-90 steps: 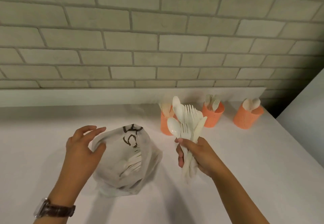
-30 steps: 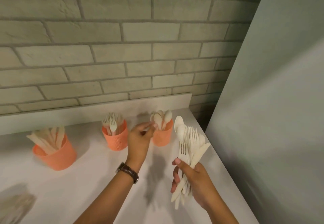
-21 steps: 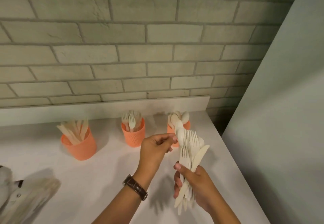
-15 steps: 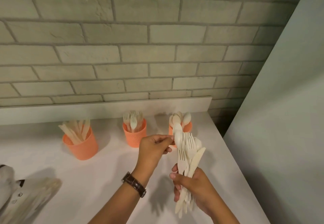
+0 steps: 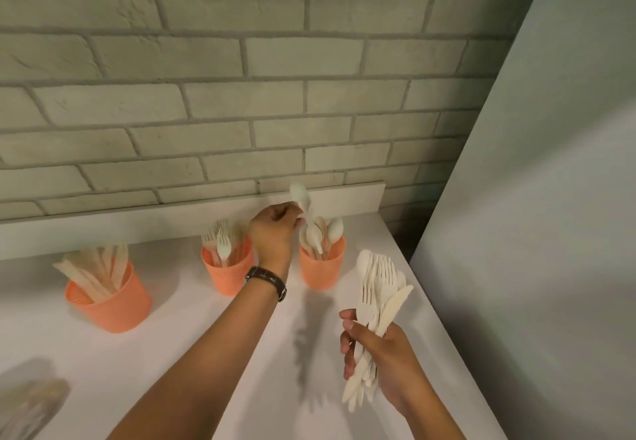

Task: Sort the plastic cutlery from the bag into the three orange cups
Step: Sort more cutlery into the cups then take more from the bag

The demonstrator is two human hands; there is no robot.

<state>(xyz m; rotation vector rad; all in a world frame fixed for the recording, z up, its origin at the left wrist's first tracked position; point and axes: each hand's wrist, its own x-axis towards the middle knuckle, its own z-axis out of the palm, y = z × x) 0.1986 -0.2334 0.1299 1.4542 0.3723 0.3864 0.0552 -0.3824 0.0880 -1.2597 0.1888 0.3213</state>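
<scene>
The left hand pinches one white spoon in its grip, handle down over the spoon cup, likely to drop it in. The right hand has its grip curled round the unsorted cutlery bundle. The bag lies blurred on the counter; I can read no writing.

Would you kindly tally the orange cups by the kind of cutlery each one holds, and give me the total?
Cup of knives: 1
Cup of forks: 1
Cup of spoons: 1
Total: 3 orange cups.
The left hand pinches one more spoon at the cup of spoons. The right hand grips an unsorted bundle.
</scene>
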